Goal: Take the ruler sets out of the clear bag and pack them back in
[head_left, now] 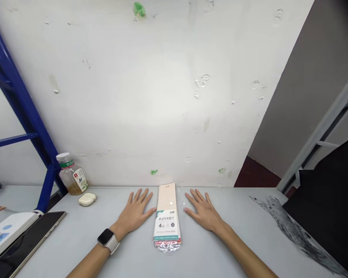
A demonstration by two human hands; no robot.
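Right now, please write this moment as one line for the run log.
left hand: flat on desk, beside ruler set packet | right hand: flat on desk, beside packet | both empty

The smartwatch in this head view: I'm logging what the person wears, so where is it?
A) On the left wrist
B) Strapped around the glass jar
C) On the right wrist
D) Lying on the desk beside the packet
A: the smartwatch sits on the wrist just behind the left hand, while the right arm shows no watch.
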